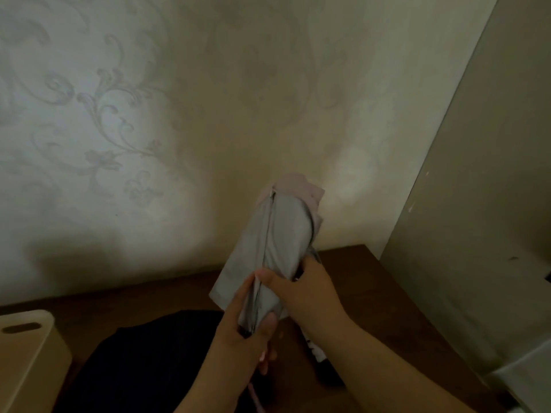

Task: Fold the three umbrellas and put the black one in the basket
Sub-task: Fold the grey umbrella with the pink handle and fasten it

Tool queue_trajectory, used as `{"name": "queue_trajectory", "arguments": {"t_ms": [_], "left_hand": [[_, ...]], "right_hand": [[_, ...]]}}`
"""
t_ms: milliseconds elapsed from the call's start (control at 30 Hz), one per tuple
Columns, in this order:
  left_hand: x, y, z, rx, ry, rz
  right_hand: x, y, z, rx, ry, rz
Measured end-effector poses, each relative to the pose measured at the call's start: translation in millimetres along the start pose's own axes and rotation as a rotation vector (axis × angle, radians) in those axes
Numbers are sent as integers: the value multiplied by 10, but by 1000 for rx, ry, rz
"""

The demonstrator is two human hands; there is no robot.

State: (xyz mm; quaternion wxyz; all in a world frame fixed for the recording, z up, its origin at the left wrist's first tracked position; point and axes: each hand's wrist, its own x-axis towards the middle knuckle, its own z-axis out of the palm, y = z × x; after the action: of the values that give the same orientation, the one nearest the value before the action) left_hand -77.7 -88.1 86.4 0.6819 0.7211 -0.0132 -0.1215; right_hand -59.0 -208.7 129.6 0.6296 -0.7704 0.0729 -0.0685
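I hold a collapsed grey umbrella with a pink edge at its far end, pointing up and away over the table. My left hand grips its lower end, thumb and fingers curled round the bunched fabric. My right hand grips the fabric just above, thumb pressed along a rib. A black umbrella lies spread on the table below my hands. The cream basket with a slot handle stands at the lower left.
The dark wooden table runs along a patterned wall. A tall pale cabinet side rises at the right, with a light box-like edge at the lower right. A small white and dark object lies under my right wrist.
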Motion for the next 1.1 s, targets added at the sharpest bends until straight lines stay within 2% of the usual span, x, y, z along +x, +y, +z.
{"name": "queue_trajectory", "arguments": {"t_ms": [133,233,433,500,600,700,767,833,933,1100], "left_hand": [[-10,-15,24,-273,5,-77],[14,-46,55,-448,3,-119],[-64,-61,15,-311,59,27],[-131,-41,-39,-272,98,48],[-232,-17,-112,-217,102,91],[-256,-40,-157,-202,120,91],[-253,-58,-165,-184,137,94],[-253,-80,-166,-165,151,83],[-270,-112,-183,-162,171,57],[-339,-136,-207,-97,238,72]], "right_hand": [[19,70,-14,-41,-2,29],[25,137,-26,23,-8,43],[-42,68,-97,152,-138,54],[-40,-35,-173,147,-87,57],[63,-141,-396,-19,160,-52],[134,-263,-514,-285,105,-274],[194,-331,-519,-390,82,-324],[286,-394,-517,-455,128,-340],[407,-506,-514,-547,130,-289],[470,-576,-543,-495,32,-160]]}}
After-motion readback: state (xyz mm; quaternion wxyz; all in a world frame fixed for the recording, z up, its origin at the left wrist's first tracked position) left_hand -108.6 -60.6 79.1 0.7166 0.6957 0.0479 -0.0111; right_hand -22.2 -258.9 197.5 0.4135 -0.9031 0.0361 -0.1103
